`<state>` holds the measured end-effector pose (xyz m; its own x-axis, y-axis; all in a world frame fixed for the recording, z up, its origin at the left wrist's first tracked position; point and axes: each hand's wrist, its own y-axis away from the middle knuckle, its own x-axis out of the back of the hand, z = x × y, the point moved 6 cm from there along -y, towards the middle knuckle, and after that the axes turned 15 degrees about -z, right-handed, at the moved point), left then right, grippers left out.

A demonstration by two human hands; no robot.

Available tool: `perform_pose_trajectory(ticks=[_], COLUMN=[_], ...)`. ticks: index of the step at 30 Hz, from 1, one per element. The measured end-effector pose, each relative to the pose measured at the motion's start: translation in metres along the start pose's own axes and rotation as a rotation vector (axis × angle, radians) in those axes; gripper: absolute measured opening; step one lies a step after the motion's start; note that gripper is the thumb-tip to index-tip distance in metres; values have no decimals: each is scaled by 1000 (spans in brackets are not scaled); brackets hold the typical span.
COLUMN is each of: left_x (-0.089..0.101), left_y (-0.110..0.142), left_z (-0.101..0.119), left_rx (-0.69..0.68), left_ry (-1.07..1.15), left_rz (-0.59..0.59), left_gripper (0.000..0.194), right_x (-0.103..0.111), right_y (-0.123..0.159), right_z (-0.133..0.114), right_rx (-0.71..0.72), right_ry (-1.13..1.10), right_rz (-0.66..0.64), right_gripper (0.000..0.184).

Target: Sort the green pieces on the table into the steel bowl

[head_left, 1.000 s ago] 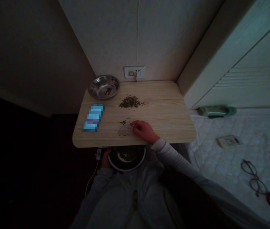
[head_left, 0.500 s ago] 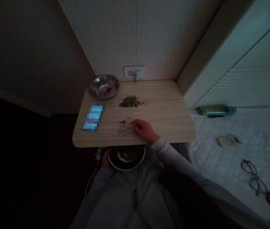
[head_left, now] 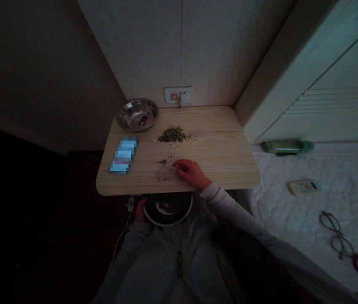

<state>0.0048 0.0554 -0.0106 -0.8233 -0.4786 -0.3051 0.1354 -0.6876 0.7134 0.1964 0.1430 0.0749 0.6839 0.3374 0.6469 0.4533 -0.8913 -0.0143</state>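
My right hand (head_left: 193, 174) rests on the small wooden table (head_left: 223, 147) near its front edge, fingers curled and closed; whatever is between the fingertips, if anything, is too small to make out. Beside those fingertips lie a few dark grains (head_left: 163, 161), with a faint pale patch on the wood just below. Farther back sits a larger pile of dark greenish grains (head_left: 173, 135). Under the table's front edge, my left hand (head_left: 140, 210) grips the left side of a dark bowl with a white rim (head_left: 168, 224). Some grains show inside that bowl.
A shiny metal bowl (head_left: 137, 115) stands at the back left, above a lit phone (head_left: 123, 156). A socket with a plug (head_left: 180, 98) is on the wall behind. On the white bed to the right lie a green bottle (head_left: 288, 147), a small box (head_left: 304, 187) and glasses (head_left: 335, 232).
The fingertips of my right hand have shifted very slightly over the tabletop. My left hand and the bowl stay in place.
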Motion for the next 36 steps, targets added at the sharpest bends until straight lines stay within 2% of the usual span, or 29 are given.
perform_pose_trajectory(ticks=[3,9,14,19,25,36], left_x=[4,3,9,3,8,20], left_y=[-3,-9,-14,-8,-10,-24], left_z=[-3,-8,-10,-5,-7,-13], left_rx=[-8,3,-2,-21,5,-56], left_ry=[18,21,19,11,14,-7], left_rz=[8,-101,-70,-87,-7,-74], left_gripper=[25,18,15,18,22,15], right_x=[-1,-2,-2,-3,-3,-2], right_y=[0,0,-1,-1,0,-1], right_z=[-2,-3,-1,0,-1,-1], right_rx=[38,35,24,18,16,6], right_ry=[-4,12,7,6,-14,1], right_rz=[-42,-42,-38,-32,-28,-38], right_gripper=[22,22,22,22,23,22])
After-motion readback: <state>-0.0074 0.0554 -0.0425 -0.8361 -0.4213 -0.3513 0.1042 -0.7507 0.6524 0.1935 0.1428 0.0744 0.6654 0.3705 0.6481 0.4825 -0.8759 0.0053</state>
